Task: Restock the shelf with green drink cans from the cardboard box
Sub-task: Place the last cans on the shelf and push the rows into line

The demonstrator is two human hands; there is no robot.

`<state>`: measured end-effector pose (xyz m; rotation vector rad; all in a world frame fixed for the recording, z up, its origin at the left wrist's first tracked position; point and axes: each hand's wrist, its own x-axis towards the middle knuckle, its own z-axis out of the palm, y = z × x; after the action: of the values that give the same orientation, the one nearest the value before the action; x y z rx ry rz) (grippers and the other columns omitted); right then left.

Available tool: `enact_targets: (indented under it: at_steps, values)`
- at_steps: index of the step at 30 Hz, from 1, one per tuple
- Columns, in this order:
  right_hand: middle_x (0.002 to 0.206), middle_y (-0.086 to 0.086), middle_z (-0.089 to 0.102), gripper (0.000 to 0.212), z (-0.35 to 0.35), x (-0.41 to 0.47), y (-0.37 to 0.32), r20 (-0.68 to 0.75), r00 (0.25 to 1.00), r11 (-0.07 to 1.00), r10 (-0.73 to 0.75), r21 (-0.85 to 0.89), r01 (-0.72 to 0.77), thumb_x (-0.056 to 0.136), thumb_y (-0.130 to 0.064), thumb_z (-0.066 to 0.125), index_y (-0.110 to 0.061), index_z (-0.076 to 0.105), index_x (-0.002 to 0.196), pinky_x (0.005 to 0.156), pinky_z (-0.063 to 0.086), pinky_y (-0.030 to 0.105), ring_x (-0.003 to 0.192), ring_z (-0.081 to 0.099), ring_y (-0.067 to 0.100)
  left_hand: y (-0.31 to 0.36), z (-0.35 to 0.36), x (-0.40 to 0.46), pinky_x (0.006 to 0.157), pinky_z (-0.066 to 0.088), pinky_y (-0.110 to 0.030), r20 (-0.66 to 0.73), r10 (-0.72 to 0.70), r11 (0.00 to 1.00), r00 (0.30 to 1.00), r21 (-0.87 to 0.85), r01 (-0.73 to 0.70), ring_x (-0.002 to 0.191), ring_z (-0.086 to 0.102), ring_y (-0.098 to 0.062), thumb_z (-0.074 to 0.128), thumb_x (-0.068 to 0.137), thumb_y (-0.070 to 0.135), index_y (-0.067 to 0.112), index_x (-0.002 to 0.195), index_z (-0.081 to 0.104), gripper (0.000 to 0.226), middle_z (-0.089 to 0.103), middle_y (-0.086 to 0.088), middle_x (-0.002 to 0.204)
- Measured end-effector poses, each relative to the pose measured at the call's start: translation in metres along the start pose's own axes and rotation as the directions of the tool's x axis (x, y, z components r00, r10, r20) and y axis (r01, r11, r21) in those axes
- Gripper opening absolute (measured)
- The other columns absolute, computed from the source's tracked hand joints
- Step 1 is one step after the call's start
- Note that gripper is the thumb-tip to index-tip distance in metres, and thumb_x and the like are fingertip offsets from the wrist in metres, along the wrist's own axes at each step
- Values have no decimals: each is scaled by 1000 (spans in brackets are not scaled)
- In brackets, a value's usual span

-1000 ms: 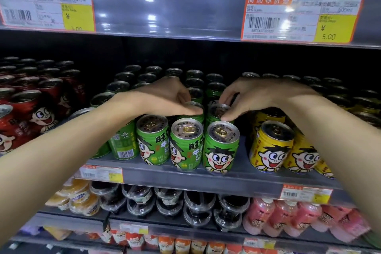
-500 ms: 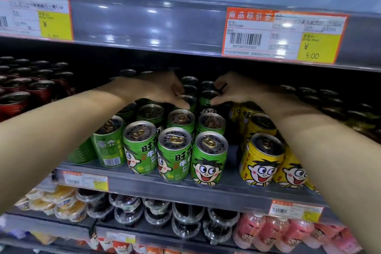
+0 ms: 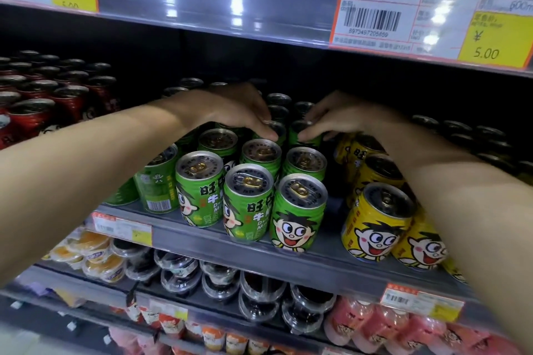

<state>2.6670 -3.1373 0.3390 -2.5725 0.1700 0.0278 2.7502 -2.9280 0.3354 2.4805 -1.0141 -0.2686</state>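
My left hand reaches deep into the middle shelf, palm down, fingers curled over the tops of the green drink cans in the rear rows; I cannot tell whether it grips one or only rests on it. My right hand mirrors it just beside, fingers bent over the rim of another rear green can, thumb against its side; it looks like a hold, though the fingertips are partly hidden. The two hands nearly meet above the cans.

The green cans stand upright in packed rows, three at the shelf's front edge. Yellow cans stand just to their right, red cans well to the left. The cardboard box is not in view.

I judge this to be the placing step: seating cans at the back. The next move calls for letting go without knocking neighbours over, then drawing both hands out under the upper shelf's price tag.
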Motion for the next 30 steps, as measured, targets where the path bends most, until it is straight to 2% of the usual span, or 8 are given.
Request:
enact_targets:
  at_steps: [8, 14, 18, 20, 23, 25, 27, 30]
  values:
    - [117, 21, 66, 47, -6, -10, -1, 85, 996, 999, 10, 29, -13, 73, -17, 86, 8, 68, 109, 74, 60, 23, 96, 68, 19, -2, 0, 5, 98, 49, -39, 17, 3, 999, 1000, 32, -3, 99, 64, -7, 83, 61, 57, 27, 99, 75, 49, 71, 16, 100]
    - [119, 22, 64, 46, -10, -11, -6, 137, 990, 999, 18, -31, -14, 76, -18, 83, 8, 68, 111, 63, 57, 15, 73, 66, 10, -1, 0, 7, 101, 47, -39, 41, 33, 999, 999, 29, -34, 103, 63, -10, 82, 62, 54, 22, 107, 72, 56, 70, 12, 104]
    - [112, 11, 69, 38, -19, -9, -13, 188, 982, 994, 28, -105, -8, 81, -26, 80, -2, 71, 109, 74, 60, 24, 93, 68, 15, 2, -4, 3, 99, 48, -37, 69, 35, 995, 997, 94, -41, 102, 62, -9, 73, 58, 68, 26, 110, 69, 67, 67, 15, 104]
    - [107, 8, 70, 35, -23, -2, -16, 148, 989, 990, 11, -143, 11, 85, -31, 76, -5, 72, 108, 76, 59, 31, 98, 66, 17, 4, -4, 3, 93, 50, -35, 18, 57, 997, 998, 54, -58, 97, 63, -9, 68, 56, 76, 30, 106, 68, 68, 66, 17, 99]
    - [96, 9, 70, 35, -24, 17, -12, -79, 996, 988, -49, -148, 36, 84, -29, 77, -3, 71, 108, 61, 52, 25, 83, 62, 16, 5, -2, 14, 81, 50, -30, -149, 56, 998, 987, -11, -58, 91, 62, -9, 68, 67, 73, 32, 101, 68, 53, 65, 16, 93]
    - [110, 10, 69, 45, -19, 29, -9, -183, 981, 984, -61, -173, 29, 80, -29, 81, -4, 68, 116, 75, 52, 29, 94, 62, 19, 3, 1, 26, 83, 50, -32, -177, 57, 996, 982, 73, -45, 92, 63, -14, 69, 74, 65, 27, 100, 69, 46, 68, 9, 94]
    - [127, 12, 63, 59, -12, 35, -5, -179, 983, 979, -34, -203, -3, 80, -31, 80, -4, 60, 129, 96, 48, 33, 113, 59, 25, 2, 3, 34, 80, 52, -35, -116, 49, 992, 992, 121, -35, 87, 65, -17, 71, 76, 60, 22, 94, 72, 42, 71, 2, 92]
    - [132, 16, 60, 62, -3, 42, 2, -168, 986, 983, 0, -182, -31, 84, -34, 77, 0, 56, 131, 101, 45, 37, 119, 57, 29, 1, 3, 39, 76, 52, -37, -79, 39, 996, 996, 85, -32, 83, 68, -18, 76, 74, 55, 19, 89, 75, 38, 73, 1, 85]
